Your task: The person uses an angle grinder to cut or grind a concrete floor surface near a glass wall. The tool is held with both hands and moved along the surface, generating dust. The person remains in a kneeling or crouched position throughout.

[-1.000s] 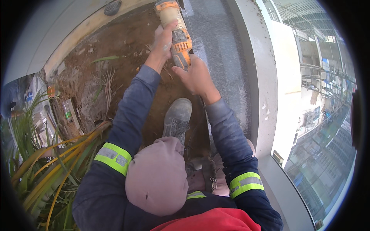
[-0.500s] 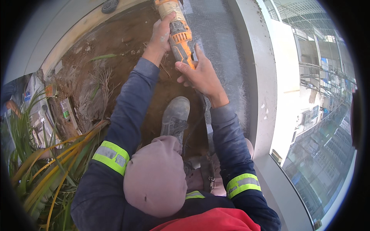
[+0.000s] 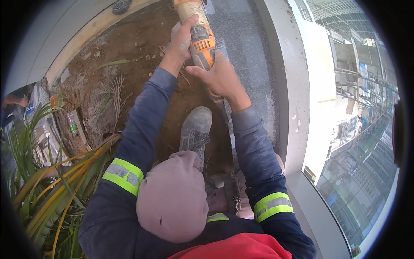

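Observation:
An orange and grey power grinder (image 3: 202, 43) reaches up to the top edge, where its front end is cut off. Tan tape wraps its front part. My left hand (image 3: 182, 38) is closed around the body by the tape, thumb across the top. Farther back, my right hand (image 3: 221, 77) lies over the rear handle, its thumb pointing left and its fingers mostly hidden on the far side. The handle's butt shows under the palm, with a dark cord (image 3: 227, 118) running down from it. A grey stone slab (image 3: 243, 52) lies to the right of the tool.
Brown soil (image 3: 142, 56) lies beneath, with my dusty shoe (image 3: 196, 129) on it. Long-leaved plants (image 3: 56, 185) crowd the lower left, near a plastic bottle (image 3: 72, 123). A pale raised ledge (image 3: 293, 86) and glass border the right. Another person's arm (image 3: 15, 101) shows at far left.
My right hand has closed in over the rear handle, moving slightly left and covering more of it. The left hand stays put. The other person's arm at far left has moved up.

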`<action>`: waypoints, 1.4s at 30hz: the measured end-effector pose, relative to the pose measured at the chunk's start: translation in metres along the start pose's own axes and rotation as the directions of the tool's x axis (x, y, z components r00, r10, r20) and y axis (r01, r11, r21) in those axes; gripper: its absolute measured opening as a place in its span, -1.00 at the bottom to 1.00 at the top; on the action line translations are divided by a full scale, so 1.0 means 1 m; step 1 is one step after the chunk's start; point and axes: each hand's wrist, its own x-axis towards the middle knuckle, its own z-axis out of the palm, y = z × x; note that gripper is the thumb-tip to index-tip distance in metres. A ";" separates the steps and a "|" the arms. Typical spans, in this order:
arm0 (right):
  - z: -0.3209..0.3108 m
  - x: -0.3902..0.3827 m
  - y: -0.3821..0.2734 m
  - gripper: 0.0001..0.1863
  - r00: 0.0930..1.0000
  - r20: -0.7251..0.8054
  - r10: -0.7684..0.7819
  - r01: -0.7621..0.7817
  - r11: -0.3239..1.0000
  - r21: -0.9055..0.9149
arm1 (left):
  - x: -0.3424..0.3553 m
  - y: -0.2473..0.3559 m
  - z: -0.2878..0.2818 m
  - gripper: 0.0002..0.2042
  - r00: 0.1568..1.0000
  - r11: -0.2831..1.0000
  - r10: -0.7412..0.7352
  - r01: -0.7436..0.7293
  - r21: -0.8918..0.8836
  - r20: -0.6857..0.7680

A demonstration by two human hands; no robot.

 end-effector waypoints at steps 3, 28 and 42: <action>-0.004 0.003 -0.007 -0.36 0.996 0.007 0.086 -0.085 0.994 -0.069 | -0.009 -0.004 0.010 -0.61 0.995 0.992 0.100 -0.099 0.079 0.000; -0.009 -0.018 -0.016 -0.13 0.983 0.183 0.020 -0.101 0.889 0.447 | 0.005 0.000 -0.005 -0.60 0.999 1.000 0.021 -0.020 0.019 -0.024; 0.006 -0.014 -0.017 -0.01 0.983 0.179 0.029 -0.123 0.832 0.542 | 0.031 0.004 -0.022 -0.58 0.998 0.998 -0.061 0.061 0.008 -0.020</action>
